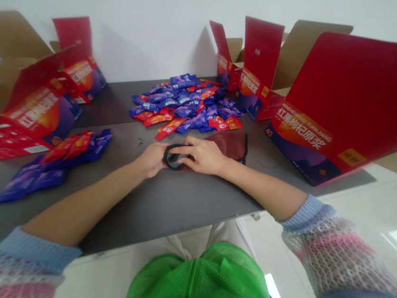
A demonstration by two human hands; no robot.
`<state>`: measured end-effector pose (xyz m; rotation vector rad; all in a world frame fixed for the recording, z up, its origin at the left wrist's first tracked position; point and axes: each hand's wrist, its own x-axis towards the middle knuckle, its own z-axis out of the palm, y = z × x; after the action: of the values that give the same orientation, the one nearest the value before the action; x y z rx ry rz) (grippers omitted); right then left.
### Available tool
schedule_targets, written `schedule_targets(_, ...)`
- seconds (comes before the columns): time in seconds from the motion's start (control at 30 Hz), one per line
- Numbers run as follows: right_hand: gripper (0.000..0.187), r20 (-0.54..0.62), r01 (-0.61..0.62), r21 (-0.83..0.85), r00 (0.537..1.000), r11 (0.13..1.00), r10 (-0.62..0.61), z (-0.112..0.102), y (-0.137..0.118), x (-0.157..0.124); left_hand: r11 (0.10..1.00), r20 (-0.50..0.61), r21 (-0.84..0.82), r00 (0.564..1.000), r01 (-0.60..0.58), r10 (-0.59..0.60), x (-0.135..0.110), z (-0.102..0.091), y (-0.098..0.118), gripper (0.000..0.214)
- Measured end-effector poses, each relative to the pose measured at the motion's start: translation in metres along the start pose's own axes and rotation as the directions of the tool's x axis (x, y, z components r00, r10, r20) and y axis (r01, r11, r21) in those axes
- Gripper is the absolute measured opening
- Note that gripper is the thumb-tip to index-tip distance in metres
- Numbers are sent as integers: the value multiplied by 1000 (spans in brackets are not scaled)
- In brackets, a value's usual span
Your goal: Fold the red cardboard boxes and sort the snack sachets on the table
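Close together on the dark table, both my hands are at a round black-rimmed object (173, 157) with a grey, glassy-looking middle; its exact kind I cannot make out. From the left, my left hand (154, 160) grips its edge, the fingertips partly hidden. My right hand (204, 155) reaches over from the other side, thumb and fingers curled onto the rim and face. Beneath and beyond the right hand lies a flat brown cloth piece (234, 145) with black edging, partly covered by that hand. Just past my hands is a heap of blue and red sachets (186, 105).
Another group of sachets (53, 165) lies at the left. Open red cartons stand around: a large left carton (40, 114), a back-left carton (85, 78), a large right carton (324, 120) and smaller right cartons (254, 87). The table (148, 207) ends just before my lap.
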<state>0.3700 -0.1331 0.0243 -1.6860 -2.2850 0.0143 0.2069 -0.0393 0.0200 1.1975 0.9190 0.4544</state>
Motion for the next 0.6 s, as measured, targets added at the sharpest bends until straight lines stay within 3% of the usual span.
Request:
schedule_targets(0.23,39,121,-69,-126,989,990,84,-9,3,8,1000,-66,-10,998,-17,17,-4,7,-4,16)
schedule_targets(0.43,39,78,-209,-206,970,956,229,-7,22,11,997,-139,-72,990,-24,14,-12,12,-9,15)
schedule_targets(0.6,36,17,-336,-257,936,906,352,-8,43,8,999,-106,-26,994,19,-21,-15,13,-7,20)
